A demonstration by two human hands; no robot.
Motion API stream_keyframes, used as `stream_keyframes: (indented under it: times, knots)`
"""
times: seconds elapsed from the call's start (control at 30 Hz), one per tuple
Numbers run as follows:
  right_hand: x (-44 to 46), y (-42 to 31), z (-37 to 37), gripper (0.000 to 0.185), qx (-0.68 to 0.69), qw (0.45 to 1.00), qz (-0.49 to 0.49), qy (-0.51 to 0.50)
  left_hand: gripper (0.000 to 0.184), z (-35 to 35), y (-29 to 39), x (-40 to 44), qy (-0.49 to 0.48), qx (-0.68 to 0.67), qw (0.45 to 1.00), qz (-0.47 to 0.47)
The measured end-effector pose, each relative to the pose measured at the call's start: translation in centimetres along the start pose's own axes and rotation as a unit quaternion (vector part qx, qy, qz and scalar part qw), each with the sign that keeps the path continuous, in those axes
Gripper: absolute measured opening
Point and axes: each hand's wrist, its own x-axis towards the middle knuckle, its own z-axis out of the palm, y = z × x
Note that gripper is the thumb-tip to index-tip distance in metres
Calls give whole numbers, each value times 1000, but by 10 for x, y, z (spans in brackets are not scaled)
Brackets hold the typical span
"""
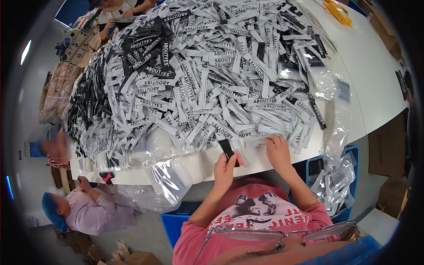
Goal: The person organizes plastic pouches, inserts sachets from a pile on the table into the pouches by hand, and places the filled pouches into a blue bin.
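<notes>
Black packet (226, 149) is pinched between the thumb and fingers of my left hand (224, 169), at the near edge of the white table (257, 164). My right hand (278, 151) has curled fingers at a pale packet (255, 143); I cannot tell whether they grip it. The pile (207, 75) spreads beyond both hands.

Packing workshop: sachet heap (212, 75), cardboard boxes (386, 145), co-workers.

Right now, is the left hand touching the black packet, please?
Touching: the head view shows the left hand gripping the black packet with thumb and fingers.
</notes>
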Motion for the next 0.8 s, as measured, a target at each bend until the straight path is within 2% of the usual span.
stream_keyframes:
  times: [0.03, 0.1, 0.13, 0.2, 0.23, 0.27, 0.3, 0.37, 0.43, 0.47, 0.57, 0.67, 0.77, 0.8]
  knots:
    - [-1, 3, 6, 20, -62, 998, -19, 4, 13, 0, -2, 3, -3, -6, 1000, 28]
    - [-1, 4, 11, 14, -22, 998, -36, 41, 18, -1, -13, 7, -7, -19, 996, 84]
    - [2, 5, 12, 11, -2, 997, -46, 61, 23, -3, -20, 7, -3, -3, 998, 60]
    - [-2, -1, 13, 7, 203, 975, 67, 61, 27, 10, -18, 11, 32, -2, 999, 32]
    - [-4, -5, 13, 5, 302, 944, 123, 56, 29, 16, -17, 14, 51, -1, 999, 16]
    - [-5, -14, 10, 5, 358, 923, 138, 26, 38, 16, -19, 16, -5, 14, 999, 42]
    - [-2, -26, 3, 6, 412, 898, 153, -3, 33, 21, -10, 17, -24, 59, 995, 79]
    - [6, -49, -11, 8, 521, 831, 189, -40, 23, 30, 10, 21, -58, 23, 993, 98]
    - [11, -69, -19, 12, 627, 741, 232, -55, 16, 22, 8, 27, -33, 33, 994, 99]
    - [10, -72, -10, 13, 600, 763, 240, -14, 12, 18, 9, 29, -21, 38, 994, 100]
    - [6, -54, -10, 10, 538, 814, 195, -101, 12, 18, 15, 27, 6, -67, 997, 26]
    - [10, -58, -6, 11, 552, 808, 191, -76, 11, 11, 13, 24, -13, -71, 995, 64]
    - [11, -64, -9, 10, 509, 839, 155, -112, 12, 3, 2, 21, 10, -54, 995, 87]
    - [13, -65, -8, 10, 496, 848, 143, -118, 12, 1, 11, 19, 18, -43, 997, 60]
